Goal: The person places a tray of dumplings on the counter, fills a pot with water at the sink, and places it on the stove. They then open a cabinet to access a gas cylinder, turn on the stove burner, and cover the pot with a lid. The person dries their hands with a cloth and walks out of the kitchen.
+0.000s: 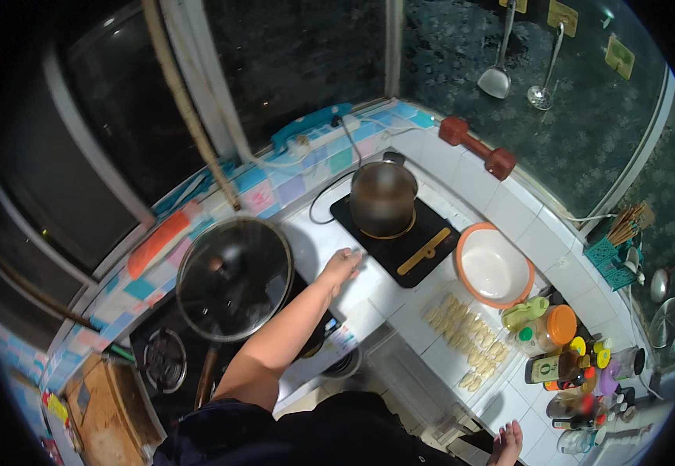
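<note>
My left hand [343,266] reaches over the white counter, just left of a black induction cooker [388,260]. Its fingers are loosely apart and nothing shows in them. On the cooker stands a steel pot [384,198], its top blurred. My right hand [507,445] shows only in part at the lower edge, fingers stretched out and holding nothing visible. Ahead of it, rows of pale dumplings [465,338] lie on a clear tray. A white basin [496,266] with an orange rim sits between the cooker and the bottles.
Left of my arm, a large pan with a glass lid [235,278] covers part of the gas stove [164,360]. A wooden board [112,404] lies farther left. Bottles and jars [562,369] crowd the right side. A red dumbbell [477,147] rests on the ledge; a cord runs behind the pot.
</note>
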The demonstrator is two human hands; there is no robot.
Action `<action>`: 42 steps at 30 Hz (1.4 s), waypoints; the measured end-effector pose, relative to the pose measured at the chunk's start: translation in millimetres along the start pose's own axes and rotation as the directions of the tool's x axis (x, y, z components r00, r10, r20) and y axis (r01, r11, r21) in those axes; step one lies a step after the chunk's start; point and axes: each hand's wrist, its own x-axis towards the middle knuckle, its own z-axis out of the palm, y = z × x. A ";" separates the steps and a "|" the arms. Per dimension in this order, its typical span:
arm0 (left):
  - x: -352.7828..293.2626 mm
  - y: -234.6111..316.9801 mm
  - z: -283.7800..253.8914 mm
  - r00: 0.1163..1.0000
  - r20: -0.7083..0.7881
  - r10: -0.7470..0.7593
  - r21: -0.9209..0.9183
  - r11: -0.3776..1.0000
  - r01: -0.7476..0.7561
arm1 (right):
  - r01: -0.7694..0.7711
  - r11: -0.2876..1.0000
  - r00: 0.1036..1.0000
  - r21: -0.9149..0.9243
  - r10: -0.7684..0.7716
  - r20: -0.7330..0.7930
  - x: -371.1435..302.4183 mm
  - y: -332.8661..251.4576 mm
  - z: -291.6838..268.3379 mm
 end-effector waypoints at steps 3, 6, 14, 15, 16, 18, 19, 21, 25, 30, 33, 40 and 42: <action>90.2 17.1 9.6 0.978 -0.206 0.006 -0.121 0.992 -0.031 | -0.199 0.979 0.953 0.039 0.202 -0.224 -28.6 -13.5 -0.6; 176.1 18.7 4.9 0.997 -0.072 -0.032 -0.196 0.980 0.017 | -0.186 0.977 0.928 0.104 0.210 -0.309 -55.7 -12.1 3.7; 262.6 15.7 -12.8 0.957 0.051 -0.285 -0.312 0.906 0.287 | -0.113 0.976 0.918 0.187 0.174 -0.355 -82.8 -0.3 11.4; 260.9 17.6 -7.4 0.961 -0.003 -0.276 -0.261 0.928 0.265 | -0.103 0.976 0.923 0.193 0.166 -0.348 -82.3 1.3 12.8; 247.0 25.1 3.8 0.962 -0.076 -0.263 -0.281 0.931 0.233 | -0.113 0.978 0.925 0.178 0.168 -0.340 -82.4 0.8 15.2; 234.6 12.4 10.4 0.975 -0.083 -0.207 -0.330 0.929 0.169 | -0.130 0.981 0.932 0.142 0.170 -0.319 -78.7 -3.4 20.0; 224.7 4.9 11.6 0.980 -0.092 -0.177 -0.359 0.924 0.133 | -0.137 0.983 0.938 0.120 0.168 -0.303 -72.6 -7.1 22.4; 179.6 -1.6 25.5 0.990 -0.068 -0.121 -0.320 0.943 0.093 | -0.167 0.983 0.956 0.082 0.182 -0.231 -55.5 -4.7 24.7; 79.3 -20.4 41.1 0.998 0.058 0.009 -0.243 0.970 0.005 | 0.281 0.926 0.960 -0.253 -0.276 0.055 -16.0 -37.8 65.6; -72.6 -18.9 77.7 0.964 0.258 -0.059 -0.018 0.998 0.066 | 0.778 0.505 0.628 -0.374 -0.603 0.492 -13.4 -105.6 126.9; -152.3 -40.9 106.5 0.946 0.282 -0.159 0.138 0.983 0.124 | 0.944 0.126 0.312 -0.306 -0.646 0.697 -18.7 -111.8 133.2; -287.0 -137.9 205.7 0.732 0.607 -0.311 0.337 0.934 0.117 | 0.894 0.117 0.430 -0.433 -0.499 0.753 -17.6 -60.4 -15.0; -299.5 -170.5 229.1 0.651 0.658 -0.379 0.381 0.913 0.146 | 0.873 0.142 0.471 -0.466 -0.491 0.733 -16.3 -53.3 -63.0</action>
